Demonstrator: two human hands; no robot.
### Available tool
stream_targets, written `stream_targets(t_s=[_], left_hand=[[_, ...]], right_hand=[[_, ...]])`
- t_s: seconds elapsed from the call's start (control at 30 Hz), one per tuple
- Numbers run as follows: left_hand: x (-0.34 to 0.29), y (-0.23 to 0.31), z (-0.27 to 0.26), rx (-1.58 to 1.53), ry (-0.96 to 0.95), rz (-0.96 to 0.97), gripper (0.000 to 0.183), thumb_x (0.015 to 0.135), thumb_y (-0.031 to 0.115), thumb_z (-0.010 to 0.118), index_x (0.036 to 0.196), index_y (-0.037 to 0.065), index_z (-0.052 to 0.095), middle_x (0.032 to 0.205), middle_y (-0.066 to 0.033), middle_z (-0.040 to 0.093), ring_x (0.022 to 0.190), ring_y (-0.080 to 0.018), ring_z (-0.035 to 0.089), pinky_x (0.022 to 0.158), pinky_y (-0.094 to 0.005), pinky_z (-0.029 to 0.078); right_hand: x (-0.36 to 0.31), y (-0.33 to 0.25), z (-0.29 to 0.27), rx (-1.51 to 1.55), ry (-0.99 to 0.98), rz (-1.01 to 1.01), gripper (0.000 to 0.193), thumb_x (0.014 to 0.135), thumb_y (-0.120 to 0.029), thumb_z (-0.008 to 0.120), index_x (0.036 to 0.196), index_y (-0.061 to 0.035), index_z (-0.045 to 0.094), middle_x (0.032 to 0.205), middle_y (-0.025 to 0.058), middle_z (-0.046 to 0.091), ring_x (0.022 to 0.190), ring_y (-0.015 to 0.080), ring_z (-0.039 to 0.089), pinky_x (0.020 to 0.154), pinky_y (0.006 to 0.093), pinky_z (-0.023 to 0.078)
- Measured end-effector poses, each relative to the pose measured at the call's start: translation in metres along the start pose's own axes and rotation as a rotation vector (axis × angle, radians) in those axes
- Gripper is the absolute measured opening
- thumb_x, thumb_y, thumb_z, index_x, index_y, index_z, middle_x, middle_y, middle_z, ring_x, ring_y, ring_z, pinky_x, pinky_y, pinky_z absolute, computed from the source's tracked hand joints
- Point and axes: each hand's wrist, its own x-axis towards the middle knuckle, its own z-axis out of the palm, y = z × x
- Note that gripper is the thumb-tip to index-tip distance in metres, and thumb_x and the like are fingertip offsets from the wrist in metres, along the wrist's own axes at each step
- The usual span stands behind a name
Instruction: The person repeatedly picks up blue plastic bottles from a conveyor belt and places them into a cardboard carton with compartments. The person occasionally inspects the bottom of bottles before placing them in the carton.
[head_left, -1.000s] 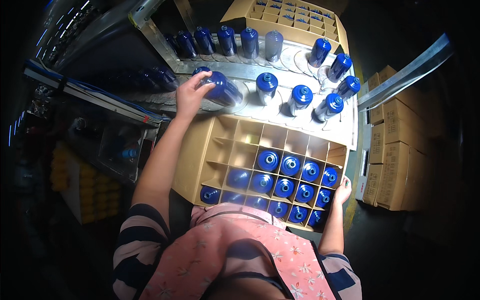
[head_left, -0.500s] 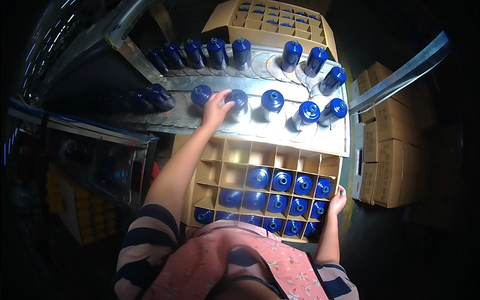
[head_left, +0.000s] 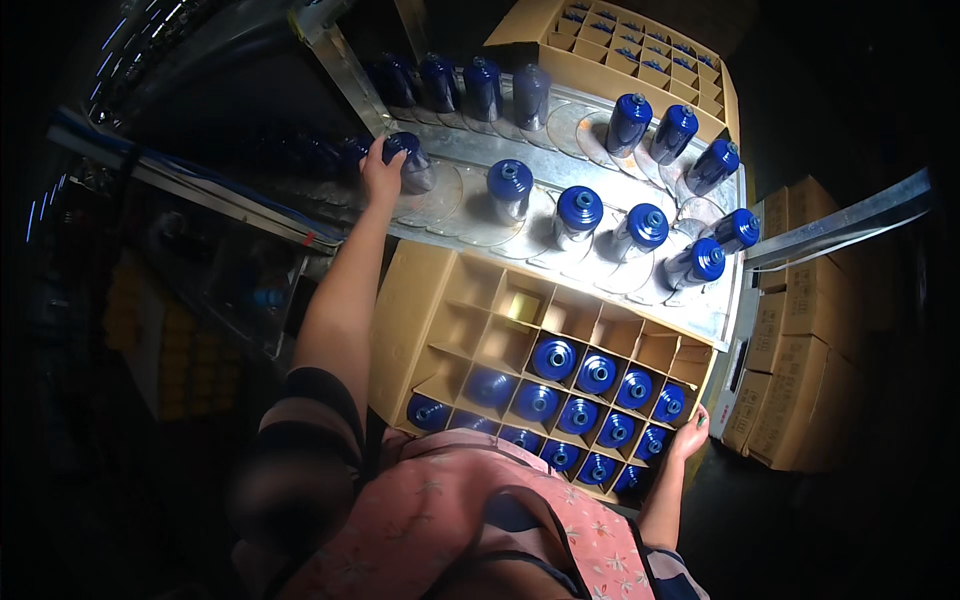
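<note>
My left hand [head_left: 383, 172] is stretched out to the far left, its fingers curled against the shoulder of a shiny dark-blue bottle [head_left: 415, 170] standing on the conveyor [head_left: 470, 235]. Low on the right, my right hand [head_left: 690, 435] grips the side rim of an open cardboard box [head_left: 402, 325] in front of me. Cardboard dividers split this box into cells. Blue bottles [head_left: 578, 415] with narrow necks fill many cells toward me and to the right; the far row and some left cells hold none. My body hides part of the near edge.
More blue bottles [head_left: 580, 215] stand spaced along both conveyor rows. Beyond it sits another divided carton [head_left: 560, 65] with blue-topped items. A slanted metal bar [head_left: 850, 220] juts out at the right, above stacked brown cartons [head_left: 800, 385]. A metal post [head_left: 340, 75] rises at far left.
My left hand has moved left along the conveyor, from one bottle to another. The view has turned, shifting the scene rightward. My right hand stays on the box rim.
</note>
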Motion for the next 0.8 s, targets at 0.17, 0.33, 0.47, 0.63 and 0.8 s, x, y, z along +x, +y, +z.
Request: stream_targets(t_s=[0.17,0.33,0.47,0.63,0.8], left_hand=[[0.011,0.009,0.034,0.066,-0.111,-0.018,0.053,0.077,0.028,0.077,0.126,0.013,0.06,0.111,-0.0183,0.064,0.107,-0.0349,0.056,0.094,-0.039,0.046],[0.005,0.017,0.032,-0.097,-0.209,-0.017,0.038,0.074,0.024,0.078,0.108,0.01,0.07,0.099,-0.0142,0.071,0.091,-0.0276,0.068,0.082,-0.0347,0.051],[-0.003,0.024,0.024,-0.037,-0.327,0.043,0.037,0.075,0.022,0.077,0.109,0.012,0.07,0.1,-0.0143,0.072,0.092,-0.027,0.069,0.082,-0.034,0.051],[-0.008,0.046,0.026,-0.07,-0.398,0.089,0.038,0.077,0.016,0.075,0.114,0.009,0.067,0.108,-0.0137,0.07,0.099,-0.0255,0.067,0.084,-0.0326,0.051],[-0.061,0.07,0.008,-0.215,-0.297,0.035,0.034,0.083,0.007,0.07,0.117,0.004,0.065,0.113,-0.0143,0.067,0.104,-0.0227,0.065,0.093,-0.0306,0.048]], right_hand=[[0.005,0.006,0.004,-0.002,0.043,-0.014,0.026,0.101,-0.019,0.047,0.108,-0.0021,0.066,0.1,0.0103,0.07,0.091,0.0205,0.063,0.087,0.0336,0.047],[0.001,0.007,0.006,-0.079,0.071,-0.002,0.025,0.1,-0.018,0.049,0.108,-0.0028,0.067,0.1,0.0133,0.07,0.092,0.0243,0.065,0.086,0.0353,0.048],[-0.003,0.003,0.014,-0.08,0.036,0.067,0.024,0.098,-0.016,0.049,0.108,-0.003,0.067,0.098,0.0145,0.071,0.09,0.0263,0.067,0.083,0.0371,0.049],[-0.004,-0.006,0.024,-0.108,0.058,-0.027,0.024,0.098,-0.021,0.05,0.106,-0.0079,0.068,0.101,0.0147,0.07,0.095,0.0321,0.066,0.083,0.0392,0.049],[-0.01,-0.014,0.03,-0.111,0.051,0.026,0.024,0.098,-0.023,0.05,0.105,-0.0086,0.068,0.1,0.0139,0.071,0.094,0.0311,0.067,0.083,0.0389,0.049]])
